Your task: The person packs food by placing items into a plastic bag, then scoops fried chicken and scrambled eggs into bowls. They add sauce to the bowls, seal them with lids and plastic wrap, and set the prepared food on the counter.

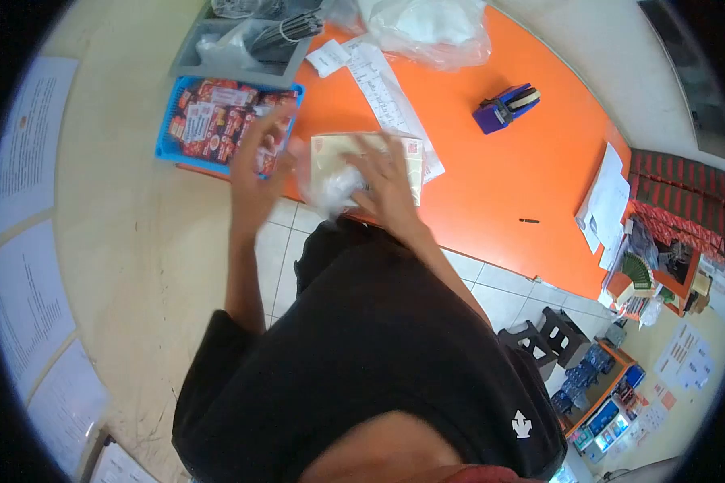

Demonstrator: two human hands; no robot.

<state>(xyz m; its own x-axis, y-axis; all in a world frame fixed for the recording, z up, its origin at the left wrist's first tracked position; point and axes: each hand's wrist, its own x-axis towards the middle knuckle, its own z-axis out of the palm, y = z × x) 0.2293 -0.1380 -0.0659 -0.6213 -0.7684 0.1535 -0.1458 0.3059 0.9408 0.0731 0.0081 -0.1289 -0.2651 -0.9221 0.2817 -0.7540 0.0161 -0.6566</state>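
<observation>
My left hand [259,157] is raised at the right edge of a blue basket [167,133], its fingers apart and slightly blurred. Inside that basket lie several red printed packets [213,129]. My right hand [385,173] spreads its fingers over a flat cream packet [327,153] with small red print at its corners. Crumpled clear plastic [336,191] lies over the packet's near left part, right beside my right thumb. Motion smears the right fingertips. Both packet and plastic are at the near edge of the orange table [475,193].
Behind the packet runs a long printed paper strip [383,88]. A grey tray [278,72] of dark ties adjoins the basket. Further off are a plastic bag of white material [431,32], a purple tape dispenser [505,109] and a small dark pen-like object [529,220].
</observation>
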